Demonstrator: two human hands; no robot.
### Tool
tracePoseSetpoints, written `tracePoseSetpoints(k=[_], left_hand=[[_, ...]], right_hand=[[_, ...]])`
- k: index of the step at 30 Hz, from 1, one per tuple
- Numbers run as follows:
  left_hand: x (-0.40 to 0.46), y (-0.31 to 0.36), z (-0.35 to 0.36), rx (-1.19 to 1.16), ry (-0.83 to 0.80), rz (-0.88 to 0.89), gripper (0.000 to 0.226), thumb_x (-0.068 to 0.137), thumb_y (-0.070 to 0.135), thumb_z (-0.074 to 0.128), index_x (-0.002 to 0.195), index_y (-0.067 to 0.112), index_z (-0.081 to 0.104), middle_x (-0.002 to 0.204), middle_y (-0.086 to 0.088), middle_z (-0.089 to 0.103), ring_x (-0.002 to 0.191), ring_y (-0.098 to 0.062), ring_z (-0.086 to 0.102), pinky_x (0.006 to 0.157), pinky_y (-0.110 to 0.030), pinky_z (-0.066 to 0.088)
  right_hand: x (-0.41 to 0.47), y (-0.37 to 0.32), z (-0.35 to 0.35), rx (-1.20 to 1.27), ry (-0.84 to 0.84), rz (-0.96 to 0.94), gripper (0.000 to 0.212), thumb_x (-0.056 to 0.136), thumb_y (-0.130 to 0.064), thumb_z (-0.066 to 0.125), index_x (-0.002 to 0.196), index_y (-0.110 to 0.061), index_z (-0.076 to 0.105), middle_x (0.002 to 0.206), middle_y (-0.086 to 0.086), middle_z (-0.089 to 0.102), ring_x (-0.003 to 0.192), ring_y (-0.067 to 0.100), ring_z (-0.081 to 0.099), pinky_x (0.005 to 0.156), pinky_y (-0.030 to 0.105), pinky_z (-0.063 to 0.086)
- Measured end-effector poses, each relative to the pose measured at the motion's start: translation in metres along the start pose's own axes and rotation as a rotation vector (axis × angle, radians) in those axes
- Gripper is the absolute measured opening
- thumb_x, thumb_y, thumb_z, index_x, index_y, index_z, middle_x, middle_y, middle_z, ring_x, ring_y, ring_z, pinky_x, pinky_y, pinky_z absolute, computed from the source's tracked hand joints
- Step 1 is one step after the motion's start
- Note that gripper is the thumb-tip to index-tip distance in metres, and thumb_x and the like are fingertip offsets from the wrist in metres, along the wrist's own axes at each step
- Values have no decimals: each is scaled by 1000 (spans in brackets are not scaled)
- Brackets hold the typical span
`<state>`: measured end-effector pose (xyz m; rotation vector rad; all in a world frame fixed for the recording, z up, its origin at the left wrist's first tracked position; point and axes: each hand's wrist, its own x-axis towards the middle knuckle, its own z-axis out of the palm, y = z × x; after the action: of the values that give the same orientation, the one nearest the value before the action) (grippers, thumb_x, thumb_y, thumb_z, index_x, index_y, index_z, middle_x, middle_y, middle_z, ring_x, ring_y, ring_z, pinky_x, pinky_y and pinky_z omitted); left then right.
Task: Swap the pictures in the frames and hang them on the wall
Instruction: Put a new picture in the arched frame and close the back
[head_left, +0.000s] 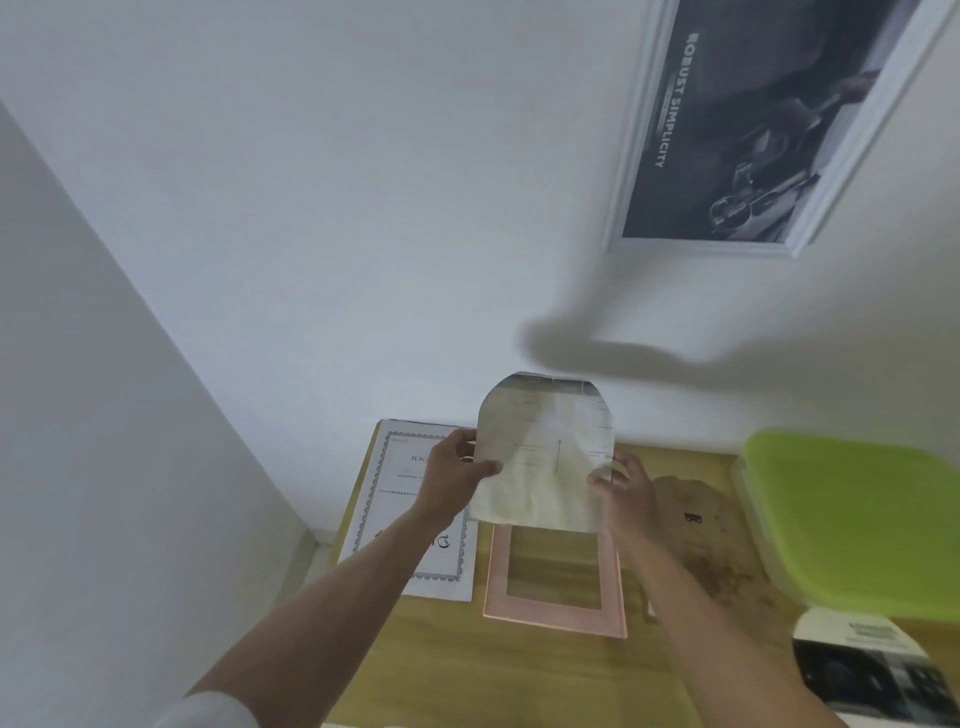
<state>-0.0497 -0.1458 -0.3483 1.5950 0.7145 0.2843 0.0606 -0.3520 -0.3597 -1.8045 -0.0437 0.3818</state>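
Both hands hold up a pale printed picture sheet (545, 457) above the table; its top corners curl back. My left hand (457, 473) pinches its left edge and my right hand (623, 488) grips its right edge. Directly under the sheet lies an empty pink frame (556, 608), flat on the wooden table (519, 675). A certificate with a decorated border (410, 519) lies left of the frame. A brown backing board (696, 530) rests to the right. A white-framed dark poster (748, 124) hangs on the wall, upper right.
A container with a green lid (852, 519) stands at the table's right edge. A dark printed picture (872, 670) lies at the near right. White walls meet in a corner on the left.
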Motion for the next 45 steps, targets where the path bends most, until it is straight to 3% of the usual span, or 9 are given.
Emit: tracePoseSetpoints(k=[5, 9, 12, 17, 21, 27, 45], left_hand=[[-2, -27, 22, 282, -17, -36, 35, 74, 15, 79, 104, 22, 62, 90, -5, 69, 77, -19, 65, 65, -28, 55], [-8, -51, 39, 443, -49, -61, 52, 77, 14, 78, 125, 15, 57, 86, -6, 67, 77, -21, 67, 63, -30, 57], [-13, -65, 50, 522, -73, -45, 60, 78, 14, 78, 132, 15, 53, 88, 1, 63, 82, -20, 65, 68, -31, 56], [-15, -77, 61, 751, -123, -51, 55, 80, 27, 77, 126, 11, 52, 120, -8, 54, 104, -27, 58, 86, -36, 51], [-15, -85, 60, 932, -134, -52, 49, 84, 42, 71, 118, 10, 56, 123, -6, 48, 103, -27, 59, 87, -40, 51], [-9, -95, 56, 908, -188, -48, 52, 91, 39, 64, 136, 17, 52, 126, -5, 49, 108, -26, 59, 93, -39, 48], [2, -103, 56, 865, -173, -48, 58, 91, 45, 62, 142, 22, 48, 129, -4, 49, 107, -25, 60, 93, -40, 51]], right_hand=[[-2, 35, -10, -245, 1, 42, 45, 89, -10, 62, 130, -24, 48, 110, -5, 64, 87, 8, 62, 76, 37, 57], [-5, 69, -17, -382, -16, 110, 46, 89, -16, 63, 132, -25, 47, 109, -3, 66, 83, 12, 65, 71, 39, 57], [-10, 83, -16, -457, -22, 148, 42, 88, -15, 62, 128, -23, 50, 109, -1, 64, 79, 14, 63, 68, 35, 53], [-3, 112, -16, -633, -89, 170, 50, 80, -31, 55, 129, -29, 53, 119, -4, 63, 104, 21, 62, 87, 42, 53], [-12, 98, -15, -830, -70, 139, 50, 91, -27, 61, 140, -22, 47, 129, 9, 49, 121, 30, 49, 95, 41, 46], [-11, 104, -16, -866, -136, 99, 55, 98, -30, 54, 150, -24, 38, 137, 11, 43, 128, 30, 45, 100, 39, 41], [-6, 101, -15, -799, -90, 85, 52, 97, -34, 54, 147, -25, 44, 137, 9, 45, 128, 26, 45, 100, 35, 40]])
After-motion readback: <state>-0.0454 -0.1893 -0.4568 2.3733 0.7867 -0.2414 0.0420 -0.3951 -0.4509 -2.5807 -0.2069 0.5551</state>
